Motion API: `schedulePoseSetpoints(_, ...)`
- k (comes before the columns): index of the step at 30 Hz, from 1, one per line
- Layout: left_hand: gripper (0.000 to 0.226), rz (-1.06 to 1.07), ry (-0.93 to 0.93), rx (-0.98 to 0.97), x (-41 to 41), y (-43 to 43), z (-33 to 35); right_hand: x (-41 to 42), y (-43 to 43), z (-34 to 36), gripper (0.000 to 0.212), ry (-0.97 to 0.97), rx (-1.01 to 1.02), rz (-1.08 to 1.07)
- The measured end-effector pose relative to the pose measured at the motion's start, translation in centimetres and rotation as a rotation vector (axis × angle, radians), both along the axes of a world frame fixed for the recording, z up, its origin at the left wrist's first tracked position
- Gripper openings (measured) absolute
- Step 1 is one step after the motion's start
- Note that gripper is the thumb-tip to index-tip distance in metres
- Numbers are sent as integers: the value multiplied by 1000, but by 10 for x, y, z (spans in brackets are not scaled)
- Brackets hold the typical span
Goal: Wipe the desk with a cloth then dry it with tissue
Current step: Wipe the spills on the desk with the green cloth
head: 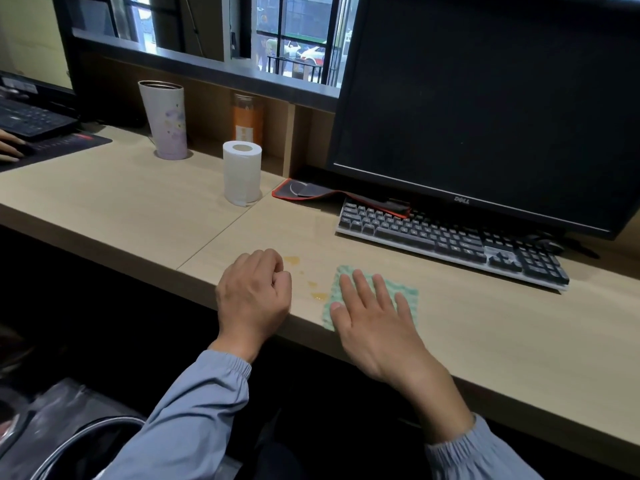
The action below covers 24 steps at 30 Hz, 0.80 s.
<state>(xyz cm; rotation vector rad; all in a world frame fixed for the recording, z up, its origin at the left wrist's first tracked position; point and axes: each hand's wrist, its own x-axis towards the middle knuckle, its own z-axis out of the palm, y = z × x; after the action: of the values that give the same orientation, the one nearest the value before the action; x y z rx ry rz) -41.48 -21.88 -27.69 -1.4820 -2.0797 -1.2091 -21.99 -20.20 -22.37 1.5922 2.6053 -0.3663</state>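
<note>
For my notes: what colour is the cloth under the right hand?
Cloth: pale green, white-speckled; head view.

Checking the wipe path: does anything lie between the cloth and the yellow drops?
Nothing visible does. The cloth lies flat under the right hand, and the nearest of the yellow drops sits right beside its left edge on the bare desk. The left hand rests beyond the drops, not between.

I see a black Dell monitor point(485, 98) behind a black-keyed keyboard point(450, 239). Lilac metal tumbler point(167, 123), orange bottle point(247, 121) further left.
</note>
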Motion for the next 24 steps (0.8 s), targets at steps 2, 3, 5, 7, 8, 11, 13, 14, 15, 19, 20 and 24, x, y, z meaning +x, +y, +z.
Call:
schedulePoseSetpoints(2, 13, -1, 7, 13, -1, 0, 0, -6, 25, 2, 61, -1, -12, 12)
schedulePoseSetpoints(3, 15, -2, 11, 16, -1, 0, 0, -8, 40, 3, 61, -1, -14, 16)
schedulePoseSetpoints(5, 17, -3, 14, 16, -1, -1, 1, -11, 68, 8, 62, -5, -35, 20)
schedulePoseSetpoints(7, 18, -5, 9, 7, -1, -1, 1, -12, 84, 11, 62, -9, -58, 30)
schedulePoseSetpoints(8, 17, -5, 7, 4, -1, -2, 1, -11, 86, 11, 62, -12, -57, 36)
schedulePoseSetpoints(11, 16, 0, 6, 6, 0, -2, 1, -9, 77, 8, 62, 3, -25, 37)
schedulePoseSetpoints(13, 15, 1, 11, 13, 0, -2, 1, -4, 60, 8, 61, 0, -18, 52)
schedulePoseSetpoints(14, 15, 0, 15, 15, -1, -2, 1, -1, 48, 7, 61, -2, -16, 62)
schedulePoseSetpoints(15, 15, 3, 18, 17, -1, -2, 0, 3, 35, 6, 60, -1, -11, 69)
schedulePoseSetpoints(19, 15, 17, 27, 17, -1, 0, -1, 12, -17, 4, 59, 9, 22, 50)
schedulePoseSetpoints(20, 15, 19, 32, 20, -1, 0, -1, 11, -25, 3, 59, -3, 32, 41)
schedulePoseSetpoints(24, 15, 8, 45, 20, -1, 0, -3, -2, -21, 2, 61, -10, 13, -11)
